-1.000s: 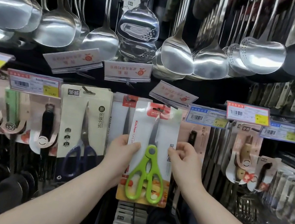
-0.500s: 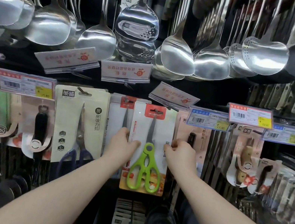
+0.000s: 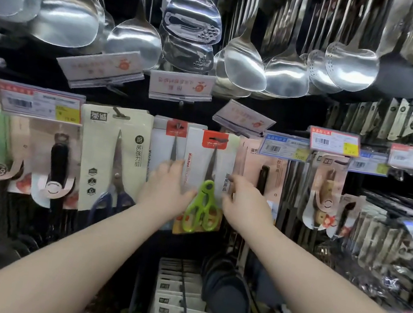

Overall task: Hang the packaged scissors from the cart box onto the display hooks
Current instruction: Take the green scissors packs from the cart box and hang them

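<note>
Dark shop display wall, steel ladles hung across top, price tags mid-frame, packaged scissors at frame centre among hanging packs, left hand and right hand pinching its side edges

Forearms forward, left hand and right hand (fingers upward) in a pinch on the packaged scissors

The ladles are glossy polished metal, the scissors handles smooth green plastic, their backing card seemingly matt paper.
</note>
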`<state>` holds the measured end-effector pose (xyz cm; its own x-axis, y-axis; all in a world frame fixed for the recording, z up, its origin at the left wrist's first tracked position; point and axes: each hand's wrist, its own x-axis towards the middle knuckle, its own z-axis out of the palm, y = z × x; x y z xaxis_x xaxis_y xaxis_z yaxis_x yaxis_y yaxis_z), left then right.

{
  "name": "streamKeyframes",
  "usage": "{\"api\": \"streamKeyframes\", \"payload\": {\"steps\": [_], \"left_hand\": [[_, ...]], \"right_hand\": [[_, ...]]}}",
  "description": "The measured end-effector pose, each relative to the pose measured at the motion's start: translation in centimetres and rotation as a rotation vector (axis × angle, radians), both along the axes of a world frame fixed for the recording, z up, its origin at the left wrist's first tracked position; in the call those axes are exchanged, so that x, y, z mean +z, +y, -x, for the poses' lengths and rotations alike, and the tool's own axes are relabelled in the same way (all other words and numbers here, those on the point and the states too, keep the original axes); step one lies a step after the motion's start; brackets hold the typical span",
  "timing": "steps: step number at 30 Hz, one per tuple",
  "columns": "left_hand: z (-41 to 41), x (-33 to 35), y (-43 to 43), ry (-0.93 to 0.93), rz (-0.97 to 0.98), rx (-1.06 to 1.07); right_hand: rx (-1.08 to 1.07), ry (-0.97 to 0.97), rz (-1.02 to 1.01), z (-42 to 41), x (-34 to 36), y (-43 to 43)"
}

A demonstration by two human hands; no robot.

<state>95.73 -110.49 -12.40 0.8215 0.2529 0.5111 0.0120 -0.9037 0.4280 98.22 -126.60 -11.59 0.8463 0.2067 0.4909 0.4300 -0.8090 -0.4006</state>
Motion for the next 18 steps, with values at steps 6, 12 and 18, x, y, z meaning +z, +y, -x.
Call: {"api": "streamKeyframes", "payload": {"steps": [6,12,18], "left_hand": [[2.6,-0.8,-0.2,0.116,-0.506,-0.027],[5.2,-2.5,-2.0,0.193,-0.546,-0.091],[8.4,-3.5,-6.1,0.209,-0.576,-0.176]], "right_hand": [[-0.092,-0.145,0.437,3.3,-0.7,-1.0],[-0.198,-0.017,0.494,6.6,-2.6,-3.7],[-0.246,0.044,0.519,10.9,-3.7,-8.3]]}}
